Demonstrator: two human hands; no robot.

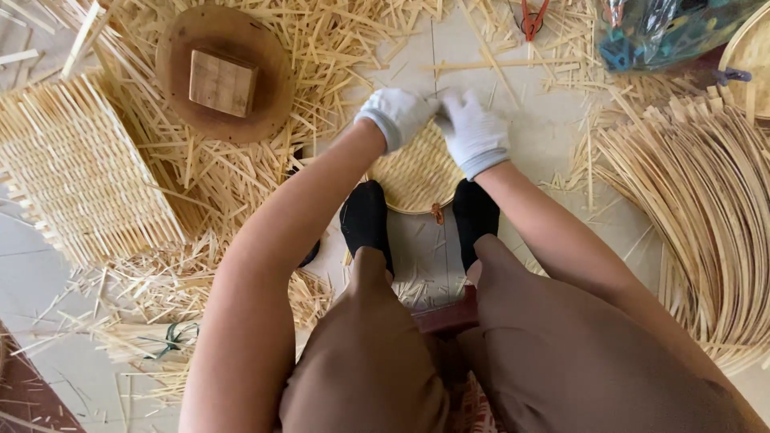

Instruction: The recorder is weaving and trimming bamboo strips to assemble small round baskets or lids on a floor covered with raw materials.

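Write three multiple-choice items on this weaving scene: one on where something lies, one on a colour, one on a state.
1. Where does the round wooden disc with the block on it lie?
A. Upper left, on the cut strips
B. Between the feet
C. In the plastic bag

2. What colour are the gloves on the left hand and the right hand?
A. Black
B. White
C. Orange

3. How do the hands stand to the round woven piece?
A. Both meet at its far edge
B. Only one touches it
C. Both lie on the knees

Key: 1 A, it sits among strips at upper left; 2 B, both gloves are white; 3 A, both hands press together at its far rim.
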